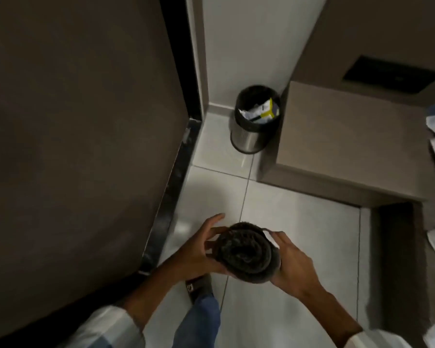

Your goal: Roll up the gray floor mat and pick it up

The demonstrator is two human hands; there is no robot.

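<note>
The gray floor mat (245, 252) is rolled into a tight cylinder and held upright, off the white tiled floor, so I look down on its spiral end. My left hand (199, 249) wraps its left side, index finger stretched out past the roll. My right hand (290, 262) clasps the right side, thumb on the top edge. Both hands grip the roll between them in the lower middle of the head view.
A dark brown door or panel (81, 121) fills the left. A steel waste bin (255, 119) with paper in it stands in the far corner. A beige cabinet block (349, 136) sits to the right. My shoe (199, 287) is below the roll.
</note>
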